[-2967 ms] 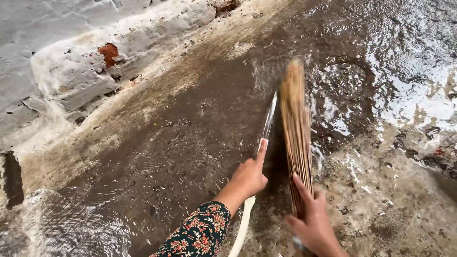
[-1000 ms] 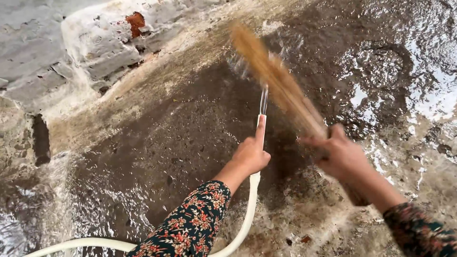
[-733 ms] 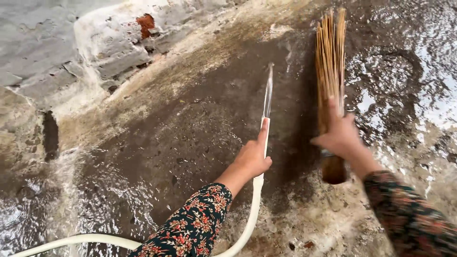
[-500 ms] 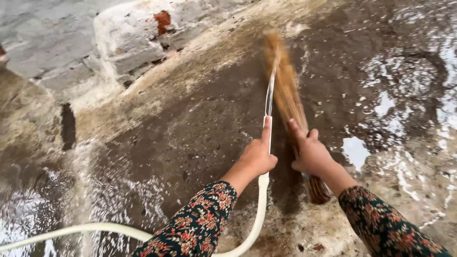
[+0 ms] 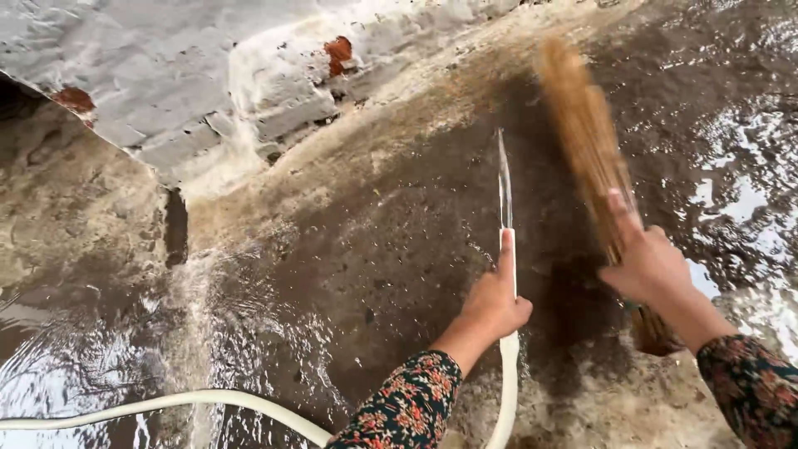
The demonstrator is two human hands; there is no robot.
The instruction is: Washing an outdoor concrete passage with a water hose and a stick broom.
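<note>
My left hand (image 5: 495, 301) grips the end of a white hose (image 5: 191, 402), forefinger laid along the nozzle. A thin jet of water (image 5: 502, 179) shoots from it across the wet dark floor. My right hand (image 5: 652, 266) holds a bundled straw broom (image 5: 586, 137) by its bound stem, bristles pointing away and blurred by motion, just right of the water jet. Both forearms wear dark floral sleeves. The hose loops back along the bottom of the view to the left edge.
A whitewashed brick wall (image 5: 166, 75) with chipped red patches runs along the top left. A dark gap (image 5: 175, 229) opens at its base. Shiny standing water (image 5: 83, 366) lies at the lower left and on the right side of the rough concrete floor (image 5: 374, 241).
The broom has swung from the middle, beside the hose, out to the right. My right hand moved right with it. The left hand keeps the hose pointed ahead; the view shifted slightly.
</note>
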